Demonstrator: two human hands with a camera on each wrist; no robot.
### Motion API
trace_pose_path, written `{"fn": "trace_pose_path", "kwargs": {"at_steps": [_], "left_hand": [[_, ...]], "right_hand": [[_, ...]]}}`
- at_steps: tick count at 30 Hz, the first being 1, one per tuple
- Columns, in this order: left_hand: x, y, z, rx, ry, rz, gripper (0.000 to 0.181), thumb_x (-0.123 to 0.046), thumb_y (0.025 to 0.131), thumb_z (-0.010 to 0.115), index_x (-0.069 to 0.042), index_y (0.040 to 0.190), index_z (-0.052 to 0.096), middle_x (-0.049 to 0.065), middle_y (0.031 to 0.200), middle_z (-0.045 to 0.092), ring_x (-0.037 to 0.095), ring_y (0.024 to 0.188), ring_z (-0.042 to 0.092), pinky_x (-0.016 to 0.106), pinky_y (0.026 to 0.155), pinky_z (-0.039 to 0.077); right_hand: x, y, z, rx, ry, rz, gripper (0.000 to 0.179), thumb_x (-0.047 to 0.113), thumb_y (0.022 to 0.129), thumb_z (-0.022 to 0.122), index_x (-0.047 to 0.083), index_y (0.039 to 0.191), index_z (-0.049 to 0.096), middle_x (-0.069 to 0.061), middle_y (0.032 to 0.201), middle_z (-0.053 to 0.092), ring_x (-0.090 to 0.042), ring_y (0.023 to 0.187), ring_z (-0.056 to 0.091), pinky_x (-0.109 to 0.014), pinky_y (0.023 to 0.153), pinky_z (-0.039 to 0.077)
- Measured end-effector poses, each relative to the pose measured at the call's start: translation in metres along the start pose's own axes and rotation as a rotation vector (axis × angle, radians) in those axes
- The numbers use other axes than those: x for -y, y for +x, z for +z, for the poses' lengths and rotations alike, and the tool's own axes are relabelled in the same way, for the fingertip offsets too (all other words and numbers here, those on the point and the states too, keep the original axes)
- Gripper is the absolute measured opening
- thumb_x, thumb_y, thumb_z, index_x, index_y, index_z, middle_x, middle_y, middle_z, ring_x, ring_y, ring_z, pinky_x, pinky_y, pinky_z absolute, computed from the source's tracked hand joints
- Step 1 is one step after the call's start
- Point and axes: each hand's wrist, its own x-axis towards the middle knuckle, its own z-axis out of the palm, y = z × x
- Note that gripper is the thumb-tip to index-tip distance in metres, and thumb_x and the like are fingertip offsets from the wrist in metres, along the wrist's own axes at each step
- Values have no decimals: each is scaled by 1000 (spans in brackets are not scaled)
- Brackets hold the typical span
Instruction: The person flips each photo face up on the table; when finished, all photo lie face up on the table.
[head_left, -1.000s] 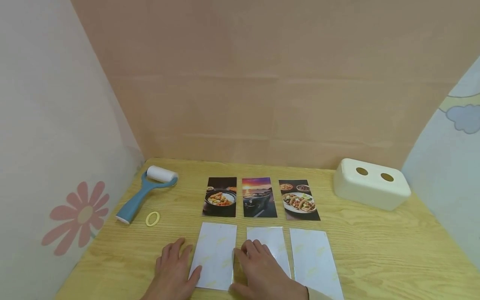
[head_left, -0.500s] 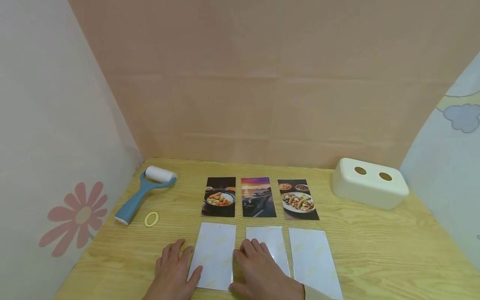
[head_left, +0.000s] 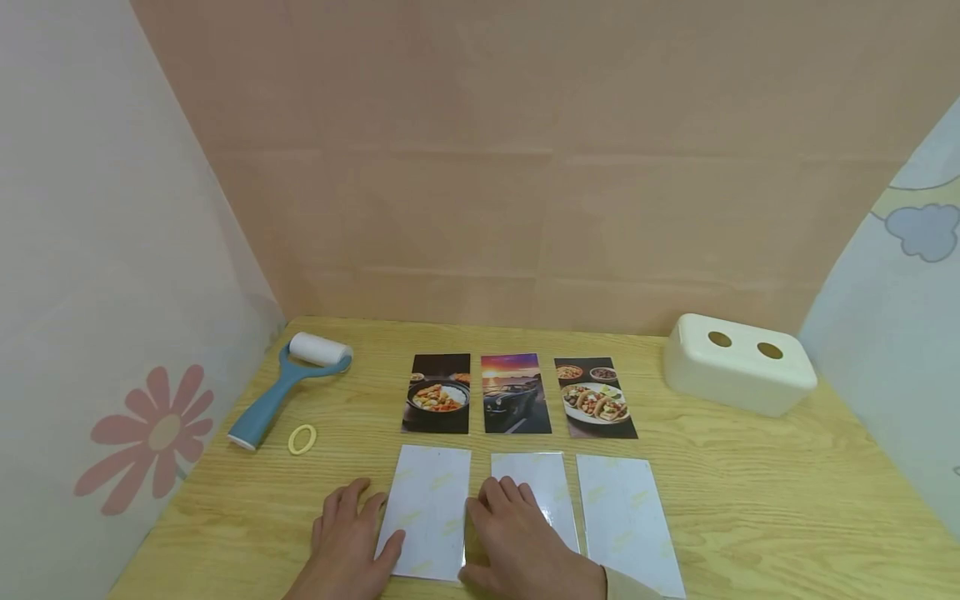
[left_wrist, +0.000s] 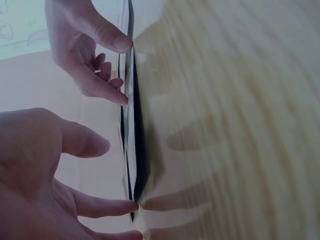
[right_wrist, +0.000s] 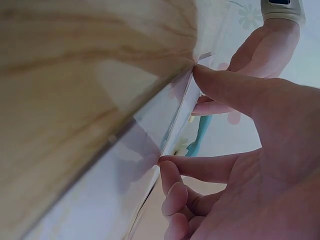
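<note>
A white rectangular panel (head_left: pixel 429 500) with faint yellow marks lies between the two hands in the head view. My left hand (head_left: pixel 337 546) rests at its left side with fingers spread, the thumb overlapping the panel's lower left edge. My right hand (head_left: pixel 528 546) touches the opposite edge with thumb and index finger set apart along it. In the right wrist view, that hand's other fingers (right_wrist: pixel 176 200) are curled in. The right hand partly hides a middle panel (head_left: pixel 542 479), which has a shiny clear border. A third panel (head_left: pixel 626 517) lies farther right.
Behind the panels lie three pictures: a rice bowl (head_left: pixel 438 404), a car at sunset (head_left: pixel 516 400) and a plate of tacos (head_left: pixel 597 406). A blue-handled roller (head_left: pixel 270 404) and a yellow ring (head_left: pixel 302 439) are at left. A cream box (head_left: pixel 738 367) with two holes stands back right.
</note>
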Motion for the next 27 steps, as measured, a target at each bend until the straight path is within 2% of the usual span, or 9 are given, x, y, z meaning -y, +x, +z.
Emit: {"fn": "trace_pose_path", "kwargs": {"at_steps": [8,15,19,23,27], "left_hand": [[-3,-4,-3,-114,-71,58,42,-27,91,71,1,121,64,24,133,51,48,123,41,66,90,39],[-12,-7,-9,-143,-190,57,40,-18,91,71,2,124,59,17,125,57,43,121,47,61,98,38],[-19,-8,-13,-171,-240,65,38,-16,93,70,0,126,59,12,124,60,36,120,52,56,99,42],[-29,-10,-15,-183,-327,74,38,-15,95,69,-4,130,58,5,123,61,27,116,57,49,94,48],[-38,-7,-20,-119,-481,54,36,-16,98,67,-5,131,57,2,121,63,22,113,59,38,89,50]], "right_hand": [[0,1,-1,30,-4,13,61,58,80,80,12,119,67,4,109,50,-15,97,44,-36,86,40],[-1,0,-1,31,68,22,60,59,84,75,13,122,67,4,114,51,-15,100,45,-38,89,40],[-1,1,-1,11,118,35,55,58,88,71,14,120,68,4,118,52,-16,106,46,-40,93,41],[0,1,-2,-12,184,45,48,54,93,67,15,119,68,5,121,52,-16,109,46,-40,94,41],[3,1,-2,-68,251,57,46,51,100,57,13,122,68,4,122,54,-16,112,47,-41,93,40]]}}
